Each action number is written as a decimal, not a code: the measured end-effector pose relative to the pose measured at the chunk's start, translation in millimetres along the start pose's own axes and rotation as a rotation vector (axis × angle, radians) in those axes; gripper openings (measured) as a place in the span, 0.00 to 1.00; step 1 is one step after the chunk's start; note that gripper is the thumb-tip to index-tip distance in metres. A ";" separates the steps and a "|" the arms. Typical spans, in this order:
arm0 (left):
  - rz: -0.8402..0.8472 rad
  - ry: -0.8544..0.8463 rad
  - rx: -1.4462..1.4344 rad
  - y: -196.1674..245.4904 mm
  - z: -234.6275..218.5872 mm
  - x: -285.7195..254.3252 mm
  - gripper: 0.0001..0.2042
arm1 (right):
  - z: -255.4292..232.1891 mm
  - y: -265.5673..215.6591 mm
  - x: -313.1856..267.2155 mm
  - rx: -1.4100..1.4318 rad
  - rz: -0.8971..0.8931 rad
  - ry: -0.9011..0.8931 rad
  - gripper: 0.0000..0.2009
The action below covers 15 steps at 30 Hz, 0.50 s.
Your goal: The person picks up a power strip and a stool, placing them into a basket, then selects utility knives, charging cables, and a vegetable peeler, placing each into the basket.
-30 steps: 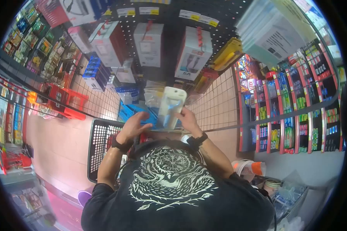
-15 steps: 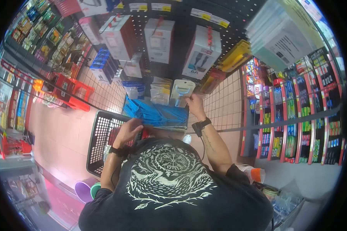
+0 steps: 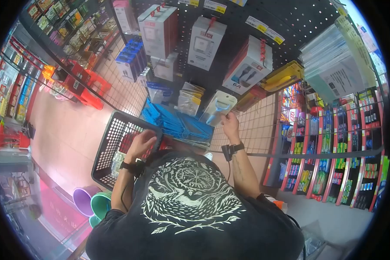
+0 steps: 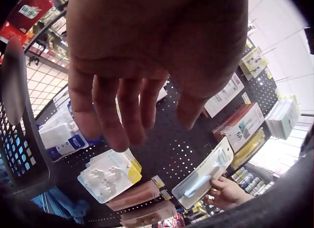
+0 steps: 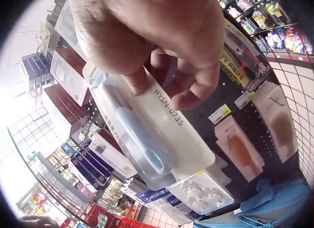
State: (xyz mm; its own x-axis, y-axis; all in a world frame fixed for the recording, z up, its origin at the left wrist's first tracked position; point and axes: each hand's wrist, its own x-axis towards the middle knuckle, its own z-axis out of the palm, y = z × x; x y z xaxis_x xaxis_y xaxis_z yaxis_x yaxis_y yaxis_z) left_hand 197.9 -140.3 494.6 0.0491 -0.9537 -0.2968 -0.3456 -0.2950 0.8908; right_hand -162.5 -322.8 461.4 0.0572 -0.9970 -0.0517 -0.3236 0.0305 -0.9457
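My right hand [image 3: 231,124] pinches the edge of a packaged peeler [image 3: 221,104], its thumb on the card face and fingers curled behind. In the right wrist view the pack [image 5: 184,139] shows a light blue handle under clear plastic and the print "HYSN-0735". The pack is tilted, close in front of the black pegboard. My left hand [image 3: 141,144] is over the inner side of a dark shopping basket [image 3: 100,149], nothing in it, fingers loosely bent. In the left wrist view those fingers [image 4: 110,110] hang down, apart from the pack.
Boxed chargers [image 3: 206,43] and a cable box [image 3: 249,65] hang above the hands. Hook packs [image 3: 190,99] and blue hangers [image 3: 173,123] are left of the peeler. A wire grid [image 3: 258,125] stands at right, purple and green buckets [image 3: 83,201] at lower left.
My right hand has carried the peeler pack forward and right, toward the pegboard. The left hand has drawn back from near the pack toward the basket. The view has turned slightly.
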 end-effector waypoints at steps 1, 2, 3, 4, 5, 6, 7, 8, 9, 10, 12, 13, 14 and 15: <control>0.023 0.006 0.012 2.3 0.0 1.8 0.17 | -2.3 1.4 2.9 -0.002 0.002 0.002 0.11; 0.022 0.004 0.011 4.7 0.0 3.4 0.17 | -4.5 -3.5 5.5 -0.084 0.015 -0.030 0.11; 0.042 0.011 0.029 6.9 0.0 4.6 0.18 | -6.4 -7.7 5.6 -0.165 0.030 -0.062 0.11; 0.063 0.018 0.047 8.0 0.4 5.2 0.18 | -6.9 -11.6 3.9 -0.166 0.033 -0.060 0.11; 0.065 0.015 0.047 7.4 1.0 6.3 0.18 | -5.9 -18.2 2.0 -0.154 0.020 -0.034 0.11; 0.079 0.014 0.064 6.6 1.4 7.9 0.18 | -5.1 -22.5 1.2 -0.142 0.004 -0.009 0.12; 0.091 0.014 0.081 5.1 1.5 9.1 0.18 | -4.2 -22.8 -0.4 -0.141 0.004 -0.005 0.12; 0.093 0.013 0.082 4.2 2.6 9.0 0.18 | -4.3 -22.7 -3.4 -0.135 0.004 0.002 0.12; 0.076 0.006 0.049 2.8 4.1 8.0 0.19 | -4.5 -22.2 -5.7 -0.129 0.005 0.007 0.12; 0.057 0.001 0.015 1.3 5.3 7.6 0.19 | -4.0 -16.7 -6.1 -0.129 0.005 0.007 0.12; 0.051 0.002 0.024 -4.0 8.3 7.5 0.19 | -3.4 -4.5 -8.4 0.051 -0.009 0.013 0.13; 0.049 0.003 0.034 -5.9 9.2 7.6 0.19 | -5.3 1.2 -8.3 0.051 -0.005 0.015 0.13; 0.047 -0.001 0.036 -6.2 8.6 8.1 0.19 | -4.8 0.4 -7.1 0.011 -0.001 -0.022 0.13; 0.038 -0.006 0.051 -4.8 8.1 8.1 0.19 | -4.8 -1.2 -6.5 -0.028 0.003 -0.058 0.14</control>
State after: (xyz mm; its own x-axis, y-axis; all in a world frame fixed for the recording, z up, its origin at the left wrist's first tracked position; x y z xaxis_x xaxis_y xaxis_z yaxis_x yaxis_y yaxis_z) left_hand 192.4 -146.1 485.2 0.0297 -0.9639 -0.2648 -0.3944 -0.2547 0.8829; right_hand -167.1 -316.7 464.4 0.1106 -0.9912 -0.0734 -0.3501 0.0303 -0.9362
